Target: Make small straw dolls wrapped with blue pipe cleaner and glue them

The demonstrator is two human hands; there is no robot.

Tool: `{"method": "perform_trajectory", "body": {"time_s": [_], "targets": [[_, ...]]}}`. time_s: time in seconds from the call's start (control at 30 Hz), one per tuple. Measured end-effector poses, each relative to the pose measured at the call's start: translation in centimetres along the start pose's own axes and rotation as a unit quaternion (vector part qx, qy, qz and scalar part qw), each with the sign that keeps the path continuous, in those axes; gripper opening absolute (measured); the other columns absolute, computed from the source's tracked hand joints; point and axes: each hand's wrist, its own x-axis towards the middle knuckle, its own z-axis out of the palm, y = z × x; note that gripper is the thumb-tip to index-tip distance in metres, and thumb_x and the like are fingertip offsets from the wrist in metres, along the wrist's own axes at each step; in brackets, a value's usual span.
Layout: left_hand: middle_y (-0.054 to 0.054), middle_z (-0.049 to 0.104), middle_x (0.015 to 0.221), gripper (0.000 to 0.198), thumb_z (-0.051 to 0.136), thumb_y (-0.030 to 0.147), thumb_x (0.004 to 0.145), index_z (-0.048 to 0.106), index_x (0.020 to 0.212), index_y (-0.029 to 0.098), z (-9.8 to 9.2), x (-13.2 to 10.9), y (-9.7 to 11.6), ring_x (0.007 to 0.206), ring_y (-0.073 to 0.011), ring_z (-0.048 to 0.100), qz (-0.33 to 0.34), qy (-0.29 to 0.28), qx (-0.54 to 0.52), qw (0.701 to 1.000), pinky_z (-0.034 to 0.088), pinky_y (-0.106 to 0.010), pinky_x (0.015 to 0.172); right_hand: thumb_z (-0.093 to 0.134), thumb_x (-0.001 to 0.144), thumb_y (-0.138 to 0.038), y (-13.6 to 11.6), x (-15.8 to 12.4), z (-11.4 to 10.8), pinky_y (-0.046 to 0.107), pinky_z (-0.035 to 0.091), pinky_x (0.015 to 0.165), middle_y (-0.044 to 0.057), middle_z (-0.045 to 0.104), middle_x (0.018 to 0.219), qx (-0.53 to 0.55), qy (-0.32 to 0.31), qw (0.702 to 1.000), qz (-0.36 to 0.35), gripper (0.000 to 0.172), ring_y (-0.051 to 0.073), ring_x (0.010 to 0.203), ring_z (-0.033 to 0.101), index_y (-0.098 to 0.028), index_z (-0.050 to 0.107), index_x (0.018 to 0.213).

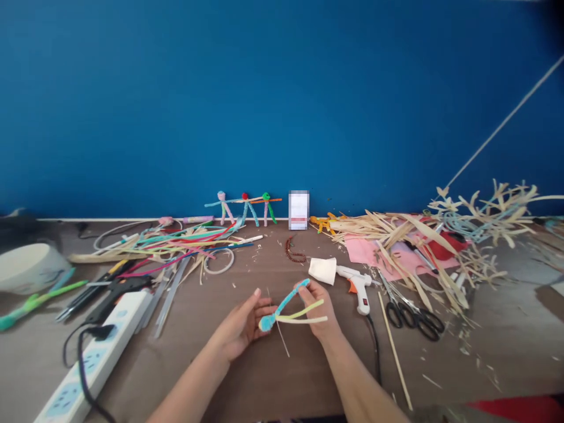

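Note:
A pipe-cleaner figure (268,321) has a blue coiled head, a blue length reaching up to the right and two pale yellow lengths pointing right. My right hand (321,308) is closed on the blue end of the figure. Close to the coiled head is my left hand (247,323), palm up with its fingers apart; some fingertips are behind the figure. A thin pale strand (283,339) hangs below the coil.
Right of the hands lie a white glue gun (362,289), a white cup (323,270), scissors (408,314) and a thin stick (394,352). A power strip (94,358) is front left. Pipe cleaners (176,241) and three standing figures (245,208) are behind.

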Motion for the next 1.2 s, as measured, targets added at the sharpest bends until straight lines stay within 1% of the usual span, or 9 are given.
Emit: {"method": "perform_trajectory", "body": {"time_s": [0.07, 0.17, 0.33, 0.47, 0.67, 0.8, 0.9, 1.03, 1.2], "targets": [[-0.008, 0.064, 0.080, 0.051, 0.039, 0.058, 0.073, 0.057, 0.088, 0.012, 0.4, 0.0, -0.1, 0.064, -0.0131, 0.060, -0.043, -0.059, -0.027, 0.997, 0.047, -0.024, 0.055, 0.052, 0.072, -0.035, 0.1, -0.1, 0.0, 0.025, 0.039, 0.068, 0.002, 0.055, 0.070, -0.002, 0.005, 1.000, -0.007, 0.019, 0.015, 0.069, 0.050, -0.016, 0.055, 0.074], [-0.006, 0.064, 0.075, 0.049, 0.042, 0.056, 0.073, 0.059, 0.087, 0.011, 0.5, 0.7, -0.1, 0.062, -0.0127, 0.059, -0.062, -0.115, -0.047, 0.990, 0.046, -0.022, 0.053, 0.053, 0.073, -0.034, 0.3, -0.2, -0.2, 0.024, 0.039, 0.067, 0.000, 0.055, 0.068, -0.004, 0.009, 1.000, -0.014, 0.018, 0.014, 0.067, 0.050, -0.016, 0.056, 0.073], [-0.008, 0.067, 0.070, 0.032, 0.065, 0.035, 0.064, 0.062, 0.082, 0.009, 0.6, 1.9, 0.3, 0.057, -0.0128, 0.059, -0.014, -0.131, -0.011, 0.991, 0.046, -0.022, 0.052, 0.055, 0.073, -0.032, 0.1, -0.4, -0.1, 0.023, 0.039, 0.064, -0.001, 0.056, 0.067, -0.019, -0.020, 1.000, -0.004, 0.016, 0.012, 0.065, 0.050, -0.016, 0.058, 0.072], [-0.007, 0.067, 0.065, 0.026, 0.072, 0.023, 0.055, 0.063, 0.075, 0.008, 1.3, 2.5, 0.6, 0.056, -0.0141, 0.061, 0.009, -0.148, 0.041, 0.988, 0.046, -0.024, 0.057, 0.055, 0.073, -0.031, -0.3, -0.4, -0.1, 0.022, 0.040, 0.060, -0.001, 0.055, 0.064, -0.047, -0.049, 0.998, 0.002, 0.016, 0.011, 0.061, 0.050, -0.016, 0.058, 0.072], [-0.004, 0.066, 0.057, 0.026, 0.073, 0.024, 0.052, 0.062, 0.069, 0.008, 1.6, 3.2, 0.3, 0.047, -0.0094, 0.057, 0.067, -0.095, 0.083, 0.990, 0.042, -0.018, 0.049, 0.056, 0.071, -0.033, -0.3, -0.1, -0.4, 0.025, 0.043, 0.063, 0.001, 0.060, 0.066, -0.075, -0.039, 0.996, 0.019, 0.019, 0.014, 0.063, 0.055, -0.015, 0.061, 0.073], [-0.003, 0.065, 0.058, 0.028, 0.073, 0.027, 0.050, 0.061, 0.069, 0.009, 1.3, 3.2, 0.2, 0.046, -0.0084, 0.056, 0.075, -0.074, 0.091, 0.990, 0.041, -0.019, 0.048, 0.061, 0.067, -0.032, 0.0, 0.1, -0.6, 0.027, 0.044, 0.067, 0.003, 0.063, 0.071, -0.091, -0.059, 0.993, 0.039, 0.021, 0.016, 0.068, 0.057, -0.014, 0.063, 0.079], [-0.003, 0.065, 0.058, 0.030, 0.073, 0.030, 0.050, 0.061, 0.068, 0.009, 1.1, 3.0, 0.1, 0.045, -0.0080, 0.055, 0.081, -0.050, 0.117, 0.989, 0.041, -0.019, 0.048, 0.059, 0.069, -0.032, 0.0, 0.1, -0.5, 0.025, 0.044, 0.063, 0.002, 0.062, 0.065, -0.103, -0.076, 0.991, 0.031, 0.019, 0.014, 0.063, 0.056, -0.014, 0.062, 0.075], [-0.002, 0.065, 0.058, 0.029, 0.072, 0.031, 0.050, 0.062, 0.067, 0.010, 1.0, 3.1, -0.1, 0.047, -0.0076, 0.054, 0.115, -0.031, 0.142, 0.983, 0.042, -0.020, 0.052, 0.057, 0.070, -0.030, -0.1, 0.1, -0.2, 0.023, 0.042, 0.058, 0.000, 0.059, 0.059, -0.126, -0.080, 0.989, 0.019, 0.017, 0.012, 0.058, 0.054, -0.014, 0.063, 0.071], [-0.002, 0.064, 0.059, 0.028, 0.071, 0.031, 0.052, 0.061, 0.067, 0.010, 0.9, 3.1, -0.6, 0.048, -0.0077, 0.054, 0.117, -0.031, 0.141, 0.983, 0.042, -0.021, 0.053, 0.058, 0.069, -0.033, 0.0, 0.1, -0.3, 0.023, 0.041, 0.056, 0.001, 0.059, 0.056, -0.117, -0.079, 0.988, 0.068, 0.022, 0.013, 0.055, 0.053, -0.013, 0.064, 0.077]]}}
